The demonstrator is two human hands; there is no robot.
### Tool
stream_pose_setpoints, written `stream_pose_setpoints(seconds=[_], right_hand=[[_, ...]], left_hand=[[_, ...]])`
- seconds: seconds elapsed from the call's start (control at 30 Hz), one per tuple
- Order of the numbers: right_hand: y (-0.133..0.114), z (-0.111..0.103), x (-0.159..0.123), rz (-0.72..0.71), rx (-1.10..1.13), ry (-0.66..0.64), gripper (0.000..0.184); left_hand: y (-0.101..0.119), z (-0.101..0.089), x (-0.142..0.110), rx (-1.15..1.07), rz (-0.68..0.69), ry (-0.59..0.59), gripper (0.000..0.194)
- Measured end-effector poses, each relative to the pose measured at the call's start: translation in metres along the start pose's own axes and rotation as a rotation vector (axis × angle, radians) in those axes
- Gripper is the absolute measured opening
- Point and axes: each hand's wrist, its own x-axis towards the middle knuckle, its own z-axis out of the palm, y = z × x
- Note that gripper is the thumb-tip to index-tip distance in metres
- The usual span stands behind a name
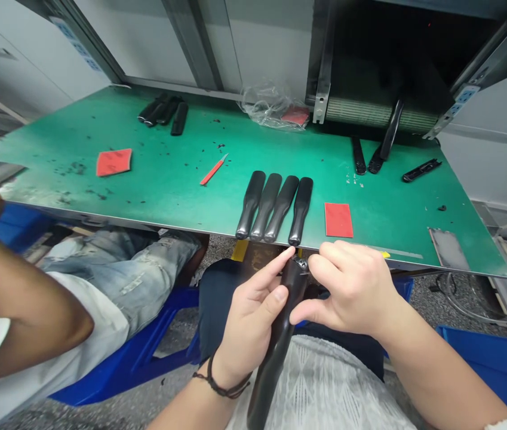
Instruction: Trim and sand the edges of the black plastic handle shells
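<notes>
My left hand (257, 304) is wrapped around a long black plastic handle (275, 352), its wide end pointing down toward my lap. The handle's narrow end, with a hollow, ribbed opening, points toward the table edge. At that end my right hand (352, 286) is closed, fingers curled and thumb against the handle's side. A thin tip seems to show by its fingers, but whatever they hold is hidden. Just beyond my hands, several similar black handles (269, 206) lie side by side at the front edge of the green table (181, 197).
A red sanding pad (338, 220) lies right of the row, another red pad (114, 162) farther left. A red-handled craft knife (214, 169) lies mid-table. Behind are a clear plastic bag (271, 104) and a conveyor opening (378, 113) with handles. A co-worker's arm (24, 280) is at left.
</notes>
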Motion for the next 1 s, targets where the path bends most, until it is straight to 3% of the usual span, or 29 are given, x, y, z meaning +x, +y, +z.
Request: stream_pose_setpoints(seconds=[0.3,1.0], right_hand=[[-0.006,0.002,-0.007,0.016,-0.068,0.012,0.064],[-0.034,0.016,-0.022,0.017,0.058,-0.055,0.071]], left_hand=[[-0.002,0.007,0.001,-0.068,-0.047,0.02,0.043],[0.007,0.016,0.017,-0.117,-0.057,0.173,0.052]])
